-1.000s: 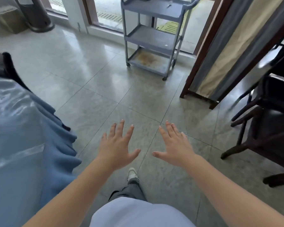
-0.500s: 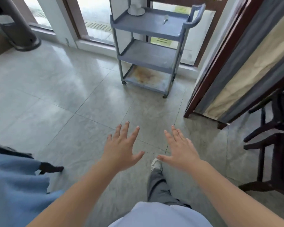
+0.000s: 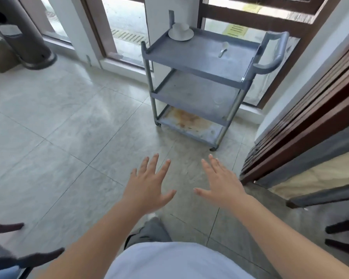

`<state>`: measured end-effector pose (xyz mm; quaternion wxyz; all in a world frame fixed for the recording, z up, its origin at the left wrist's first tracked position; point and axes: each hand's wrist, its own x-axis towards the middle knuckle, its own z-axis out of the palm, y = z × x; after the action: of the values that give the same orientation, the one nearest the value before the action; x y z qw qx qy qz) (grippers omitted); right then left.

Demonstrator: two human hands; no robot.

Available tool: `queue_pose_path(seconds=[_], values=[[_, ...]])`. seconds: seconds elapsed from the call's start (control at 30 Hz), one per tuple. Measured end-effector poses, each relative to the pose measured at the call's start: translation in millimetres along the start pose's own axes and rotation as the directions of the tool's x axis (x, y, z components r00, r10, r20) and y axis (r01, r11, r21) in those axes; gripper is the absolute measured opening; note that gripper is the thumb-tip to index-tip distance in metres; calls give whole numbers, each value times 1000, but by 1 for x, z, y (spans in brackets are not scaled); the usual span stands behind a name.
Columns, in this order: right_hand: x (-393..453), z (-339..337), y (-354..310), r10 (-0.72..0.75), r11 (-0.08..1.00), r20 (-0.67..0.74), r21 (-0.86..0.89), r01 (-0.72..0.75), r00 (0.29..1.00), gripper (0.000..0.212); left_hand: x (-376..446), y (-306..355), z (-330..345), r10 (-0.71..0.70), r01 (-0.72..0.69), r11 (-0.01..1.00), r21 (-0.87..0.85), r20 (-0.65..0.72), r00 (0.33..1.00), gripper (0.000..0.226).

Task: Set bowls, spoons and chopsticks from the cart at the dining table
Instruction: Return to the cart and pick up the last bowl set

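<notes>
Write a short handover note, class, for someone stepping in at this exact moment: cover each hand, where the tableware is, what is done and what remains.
Left hand: open, fingers spread, holding nothing, out over the floor.
Right hand: the same, open and holding nothing.
Cart: ahead by the window, out of reach. Its top shelf holds a white bowl on a saucer at the far left corner and a white spoon nearer the handle. No chopsticks visible; the two lower shelves show no tableware.
Done: nothing in hand; the dining table is out of view, so I cannot tell what is already set.
Left: walk to the cart, take bowl and spoon, carry them to the table.
</notes>
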<state>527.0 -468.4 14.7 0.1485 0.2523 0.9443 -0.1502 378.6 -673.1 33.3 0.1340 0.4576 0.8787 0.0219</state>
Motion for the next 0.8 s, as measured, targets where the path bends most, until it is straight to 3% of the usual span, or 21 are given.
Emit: queue_pose_path(seconds=[0.37, 0.57, 0.8], values=[[240, -89, 12, 152, 987, 18, 58, -153, 988, 98, 286, -98, -71, 119, -121, 992, 42, 42, 992, 90], [322, -140, 32, 225, 967, -23, 130, -220, 974, 94, 413, -93, -109, 257, -260, 965, 43, 59, 965, 91], [439, -180, 114, 319, 938, -95, 175, -300, 943, 94, 575, -71, -129, 348, -352, 931, 94, 57, 936, 89]])
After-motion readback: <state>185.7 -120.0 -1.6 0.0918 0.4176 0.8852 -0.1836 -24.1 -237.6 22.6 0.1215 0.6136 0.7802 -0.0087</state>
